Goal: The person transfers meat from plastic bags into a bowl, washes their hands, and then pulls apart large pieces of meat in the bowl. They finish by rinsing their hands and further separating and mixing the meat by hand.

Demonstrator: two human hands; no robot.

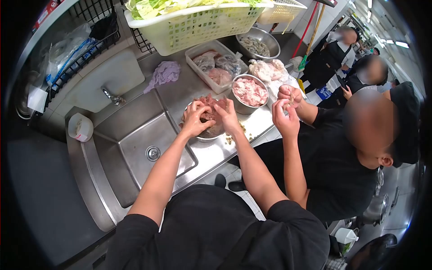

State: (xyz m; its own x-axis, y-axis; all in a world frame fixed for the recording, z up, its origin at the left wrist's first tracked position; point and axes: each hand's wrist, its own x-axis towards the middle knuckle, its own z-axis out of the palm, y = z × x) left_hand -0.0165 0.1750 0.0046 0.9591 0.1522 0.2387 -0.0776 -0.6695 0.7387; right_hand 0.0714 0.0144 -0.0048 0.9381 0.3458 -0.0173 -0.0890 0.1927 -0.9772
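In the head view, my left hand reaches into a round metal bowl with its fingers curled on dark red raw meat. On the other side of the same bowl, my right hand grips the meat too, thumb and fingers bent around it. The two hands are close together, and the meat between them is partly hidden by the fingers. Just right of this bowl stands a metal pot filled with pale pink raw meat. Small greenish-brown bits lie on the counter beside my right hand.
A steel sink with a faucet is at left. Behind are a purple cloth, a tub of bagged meat, a bowl of shrimp-like pieces and a basket of greens. A co-worker stands close at right, hands raised.
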